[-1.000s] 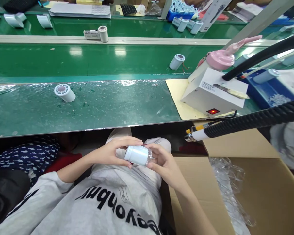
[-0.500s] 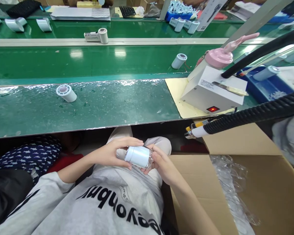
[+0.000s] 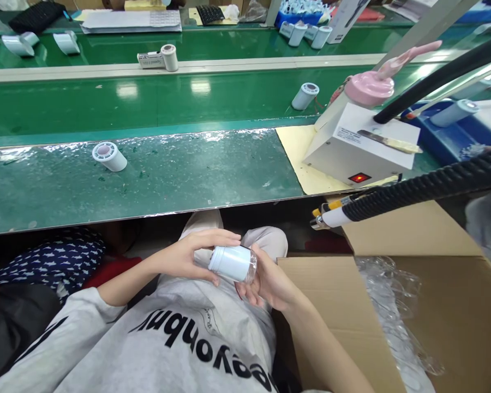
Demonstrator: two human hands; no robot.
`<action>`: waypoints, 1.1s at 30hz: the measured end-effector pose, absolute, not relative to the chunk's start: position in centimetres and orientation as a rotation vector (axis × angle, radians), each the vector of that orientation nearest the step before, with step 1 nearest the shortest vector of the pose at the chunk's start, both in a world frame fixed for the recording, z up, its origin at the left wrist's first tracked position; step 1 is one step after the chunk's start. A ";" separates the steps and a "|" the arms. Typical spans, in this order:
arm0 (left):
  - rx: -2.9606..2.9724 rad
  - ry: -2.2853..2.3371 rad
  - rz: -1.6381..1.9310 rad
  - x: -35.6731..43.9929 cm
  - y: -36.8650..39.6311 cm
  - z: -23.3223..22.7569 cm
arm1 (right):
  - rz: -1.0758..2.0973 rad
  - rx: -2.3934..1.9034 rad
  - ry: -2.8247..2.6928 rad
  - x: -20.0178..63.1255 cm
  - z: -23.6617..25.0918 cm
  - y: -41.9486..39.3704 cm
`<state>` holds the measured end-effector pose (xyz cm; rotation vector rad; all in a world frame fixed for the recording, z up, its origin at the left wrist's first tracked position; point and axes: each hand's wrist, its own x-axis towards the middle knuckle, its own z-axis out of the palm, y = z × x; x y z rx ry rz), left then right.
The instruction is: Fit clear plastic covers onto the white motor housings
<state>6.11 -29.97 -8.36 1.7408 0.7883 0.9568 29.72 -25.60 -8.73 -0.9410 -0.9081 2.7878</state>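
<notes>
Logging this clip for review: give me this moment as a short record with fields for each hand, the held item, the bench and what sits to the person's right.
left hand: left hand grips the white cylinder from its left end
right hand: right hand cups the cylinder's clear end from below
held item: white, lying sideways over the lap, below the bench edge
bench: green bench carries a similar white part and a white box with red light
right side: open cardboard box with clear plastic wrap inside

white cylinder (image 3: pixel 232 263) | small, smooth, with a clear plastic end at its right | lying on its side, slightly tilted | held between both hands above the lap, below the bench edge
</notes>
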 end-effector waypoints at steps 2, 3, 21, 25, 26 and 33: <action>1.740 0.803 0.933 6.2 -30.0 -8.2 | 2.835 -0.932 -0.867 29.8 -9.1 -25.6; 1.739 0.814 0.921 6.3 -30.1 -8.0 | 2.843 -0.939 -0.855 29.8 -9.3 -25.6; 1.369 0.950 0.780 7.0 -30.6 -6.8 | 1.164 -0.524 -2.071 32.3 -9.2 -25.9; 1.571 0.858 0.811 6.4 -30.2 -7.1 | 1.706 -0.861 -1.688 32.4 -9.3 -26.5; 1.546 0.844 0.814 6.4 -30.2 -7.3 | 1.751 -0.889 -1.635 32.4 -9.4 -26.6; 1.225 0.762 0.800 6.7 -30.8 -8.6 | 1.744 -0.907 -1.616 32.2 -9.5 -27.0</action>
